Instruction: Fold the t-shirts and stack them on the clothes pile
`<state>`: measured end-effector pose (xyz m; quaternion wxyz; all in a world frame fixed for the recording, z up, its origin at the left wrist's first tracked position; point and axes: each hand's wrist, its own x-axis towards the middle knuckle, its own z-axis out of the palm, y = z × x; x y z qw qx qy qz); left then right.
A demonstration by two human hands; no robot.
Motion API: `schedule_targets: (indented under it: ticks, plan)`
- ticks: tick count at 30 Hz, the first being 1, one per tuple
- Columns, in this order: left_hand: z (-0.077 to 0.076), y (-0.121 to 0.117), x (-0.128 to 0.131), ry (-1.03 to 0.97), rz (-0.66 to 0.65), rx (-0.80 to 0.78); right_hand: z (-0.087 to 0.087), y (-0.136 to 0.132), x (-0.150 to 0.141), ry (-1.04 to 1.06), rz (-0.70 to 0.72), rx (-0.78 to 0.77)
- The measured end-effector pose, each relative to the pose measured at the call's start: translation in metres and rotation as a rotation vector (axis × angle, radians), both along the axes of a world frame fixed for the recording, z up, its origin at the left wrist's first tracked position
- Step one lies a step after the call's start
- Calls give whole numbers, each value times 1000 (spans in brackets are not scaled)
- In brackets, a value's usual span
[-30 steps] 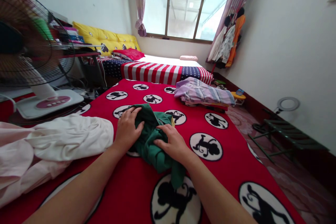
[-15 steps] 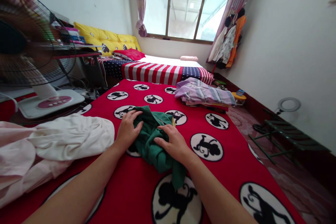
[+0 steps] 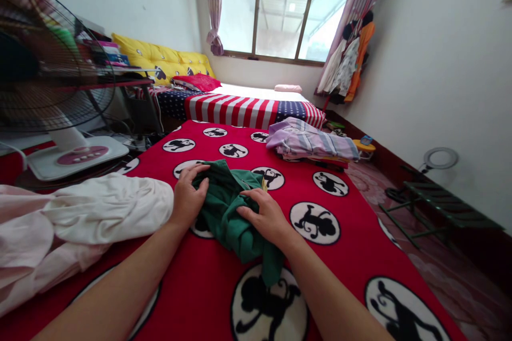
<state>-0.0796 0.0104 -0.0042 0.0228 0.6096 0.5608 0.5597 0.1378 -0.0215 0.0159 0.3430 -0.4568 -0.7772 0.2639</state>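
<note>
A crumpled green garment [image 3: 234, 218] lies on the red blanket [image 3: 340, 287] with black monkey figures in white circles. My left hand [image 3: 188, 192] has its fingers curled over the garment's left edge, thumb towards the middle. On the other side, my right hand [image 3: 266, 216] holds a fold of the cloth between thumb and bent fingers. One green flap hangs towards me below the right wrist. Just left of my left hand lie a white garment [image 3: 116, 208] and a pale pink one [image 3: 20, 245], loosely heaped.
A folded lilac and grey checked pile [image 3: 308, 141] sits at the blanket's far right. On the left a standing fan [image 3: 76, 154] spins. Beyond is a bed with a striped, starred cover [image 3: 236, 112]. A dark green folding stool [image 3: 444, 208] stands on the floor at right.
My left hand has shifted slightly left, and the garment's left edge has spread that way with it. My right hand has hardly moved.
</note>
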Motion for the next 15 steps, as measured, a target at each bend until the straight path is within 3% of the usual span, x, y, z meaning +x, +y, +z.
schedule_targets:
  ticks: [4, 8, 15]
  plan:
    - [-3, 4, -3, -62, 120, -31, 7, 0, 2, 237, -52, -103]
    - [-11, 13, -8, -119, 83, -187, 21, -4, 5, 478, -57, -277]
    - [-11, 13, -13, -217, 7, -242, 43, -4, 19, 531, -19, -262]
